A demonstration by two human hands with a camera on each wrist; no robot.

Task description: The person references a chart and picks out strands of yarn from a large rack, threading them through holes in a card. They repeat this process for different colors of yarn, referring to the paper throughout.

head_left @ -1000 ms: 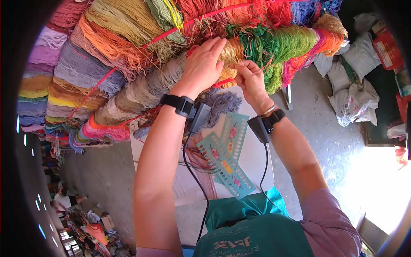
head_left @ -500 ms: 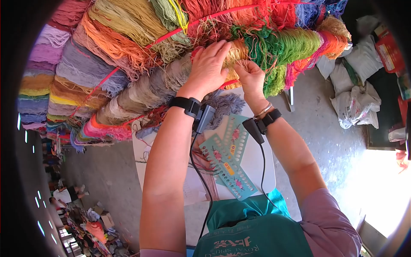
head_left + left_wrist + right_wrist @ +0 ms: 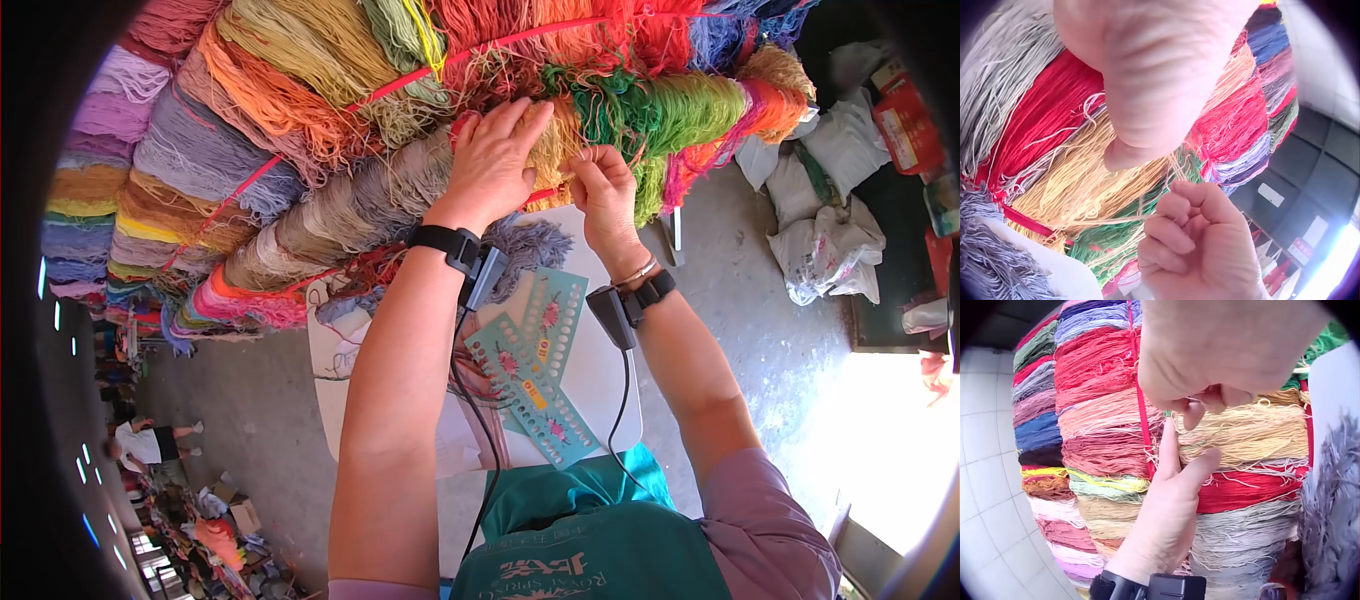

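My left hand [image 3: 487, 165] rests on hanging yarn with its fingers extended, over the edge of a pale yellow skein [image 3: 553, 140]. Just right of it, my right hand [image 3: 606, 197] pinches thin pale strands between thumb and fingertips. In the left wrist view these strands [image 3: 1116, 220] run from the yellow yarn [image 3: 1079, 194] to the curled right hand [image 3: 1200, 244], below the left thumb. The right wrist view shows the left hand [image 3: 1166, 506] against the yarn [image 3: 1260, 434], its thumb spread, beneath the right hand [image 3: 1229, 350]. Some right fingertips are hidden there.
Many coloured skeins [image 3: 290, 60] hang around, crossed by red bands. Below the hands, a white table [image 3: 600, 400] holds teal punched cards [image 3: 540, 385] and grey yarn [image 3: 530, 255]. White bags [image 3: 830, 240] lie at right. A person [image 3: 145, 445] is at far left.
In the head view both hands have shifted slightly right, and the right hand has drawn a little away from the left, still pinching strands. The far person's position has changed.
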